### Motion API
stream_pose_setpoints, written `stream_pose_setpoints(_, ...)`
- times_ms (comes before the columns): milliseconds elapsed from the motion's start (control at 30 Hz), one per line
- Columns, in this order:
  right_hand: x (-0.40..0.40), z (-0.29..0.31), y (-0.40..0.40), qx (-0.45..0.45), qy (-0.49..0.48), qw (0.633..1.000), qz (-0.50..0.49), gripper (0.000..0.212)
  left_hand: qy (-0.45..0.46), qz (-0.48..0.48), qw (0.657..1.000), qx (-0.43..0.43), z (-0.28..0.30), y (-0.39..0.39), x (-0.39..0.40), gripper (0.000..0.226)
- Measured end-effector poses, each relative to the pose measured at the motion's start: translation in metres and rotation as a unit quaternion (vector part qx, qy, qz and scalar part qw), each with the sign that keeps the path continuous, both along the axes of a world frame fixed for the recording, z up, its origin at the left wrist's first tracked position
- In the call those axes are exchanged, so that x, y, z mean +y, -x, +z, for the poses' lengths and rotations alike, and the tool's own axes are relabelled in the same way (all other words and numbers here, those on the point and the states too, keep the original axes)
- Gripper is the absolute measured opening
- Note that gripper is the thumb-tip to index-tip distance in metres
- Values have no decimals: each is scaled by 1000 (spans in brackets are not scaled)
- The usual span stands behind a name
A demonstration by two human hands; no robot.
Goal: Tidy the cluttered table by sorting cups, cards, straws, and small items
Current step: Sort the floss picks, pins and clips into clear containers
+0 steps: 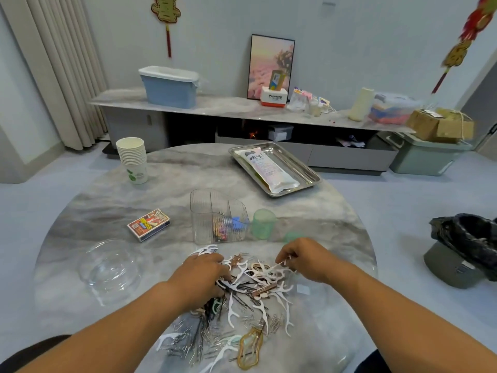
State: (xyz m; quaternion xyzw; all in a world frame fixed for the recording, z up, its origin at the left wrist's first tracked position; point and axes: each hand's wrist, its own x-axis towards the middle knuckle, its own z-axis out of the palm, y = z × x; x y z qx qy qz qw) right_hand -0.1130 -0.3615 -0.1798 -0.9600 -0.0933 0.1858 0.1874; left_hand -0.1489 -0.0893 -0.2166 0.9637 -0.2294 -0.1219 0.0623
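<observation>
Nearest, your left hand (200, 275) rests curled in the floss-pick and hairpin pile (250, 289), grip hidden; your right hand (301, 258) has its fingers (286, 261) pinched on one white floss pick (275, 267). Lift it straight so tangled neighbours stay on the desk (107, 208). Beyond, clear organizer (217, 215), green cup (263, 223), card box (148, 224); farther back, cup stack (133, 160), tray (309, 173).

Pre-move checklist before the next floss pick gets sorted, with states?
1. Right hand pinches a floss pick: ok.
2. Left hand rests on the pile of small items; whether it holds anything: cannot tell.
3. Clear organizer upright, top open: ok.
4. Green cup upright, beside the organizer: ok.
5. Pile sorted: not ok, picks, pins and clips mixed.
</observation>
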Motion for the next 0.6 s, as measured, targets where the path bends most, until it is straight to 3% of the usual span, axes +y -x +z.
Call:
stream_pose_setpoints(233,-1,7,4,118,51,991,40,32,5,5,1000,18,3,-13,2,30)
stream_pose_setpoints(400,24,18,3,87,22,996,5,43,79,39,996,-11,-3,-19,-11,30)
stream_pose_setpoints(500,40,13,0,72,33,997,6,27,111,74,990,-38,-8,-21,-18,15)
stream_pose_setpoints(567,47,4,-4,23,71,997,13,19,135,99,985,-38,-11,-22,-21,24)
stream_pose_setpoints(600,50,-1,-5,3,96,995,17,27,141,111,983,-31,-11,-23,-23,33)
